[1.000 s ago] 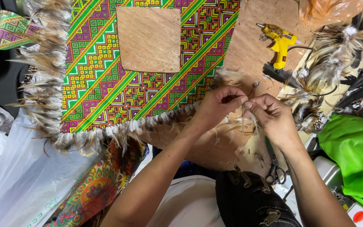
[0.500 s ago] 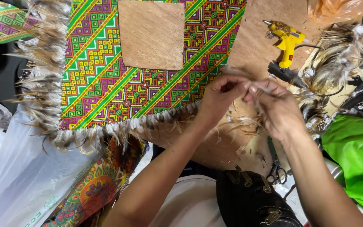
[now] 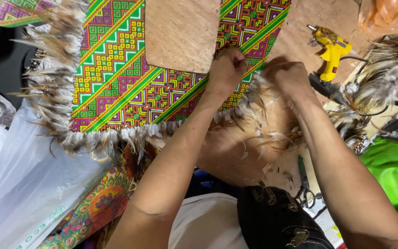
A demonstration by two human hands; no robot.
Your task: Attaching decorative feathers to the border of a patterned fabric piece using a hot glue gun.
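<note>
My left hand [image 3: 226, 69] pinches shut on the feather-fringed edge of the bright geometric woven cloth [image 3: 130, 87]; my right hand [image 3: 291, 78] curls closed beside it, contents hidden. The brown feathers [image 3: 249, 103] look light and fragile, best held by their quills.

Left hand [image 3: 226, 69] and right hand [image 3: 291, 78] press feather trim [image 3: 116, 138] along the patterned cloth [image 3: 116, 83] edge.

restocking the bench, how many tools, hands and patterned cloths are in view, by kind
hands: 2, left hand and right hand
glue gun: 1
scissors: 1
feather-edged patterned cloth: 1
floral cloth: 1
total: 6
</note>
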